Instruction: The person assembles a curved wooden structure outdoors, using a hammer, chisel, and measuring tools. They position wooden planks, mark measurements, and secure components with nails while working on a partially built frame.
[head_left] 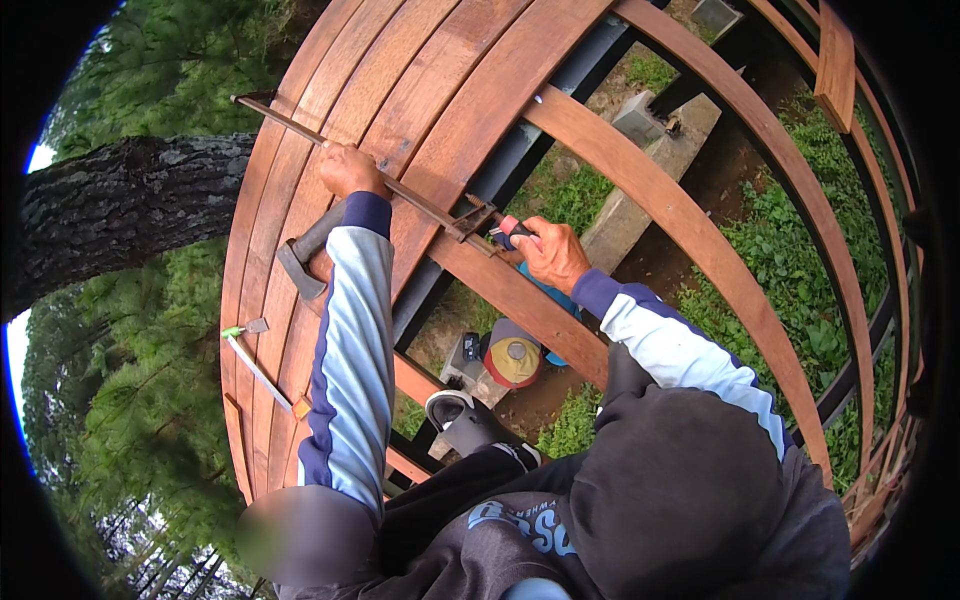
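Observation:
A long, rusty bar clamp [425,207] lies across the reddish-brown deck boards [400,95]. My left hand [352,170] is closed round its bar, over the laid boards. At the clamp's other end, my right hand [555,255] grips the red and black handle [514,230]. The screw and jaw sit by the edge of a curved board [520,295], beside an open gap in the frame. Below my left wrist, a hatchet [302,262] with a dark metal head rests on the boards, partly hidden by my sleeve.
A green-ended tool with a long pale strip [258,368] lies near the deck's left edge. Black metal beams [590,65] and loose curved boards [690,235] span open ground. Below are concrete footings [640,120] and a grey, yellow and red cap [515,355]. A tree trunk [130,210] stands left.

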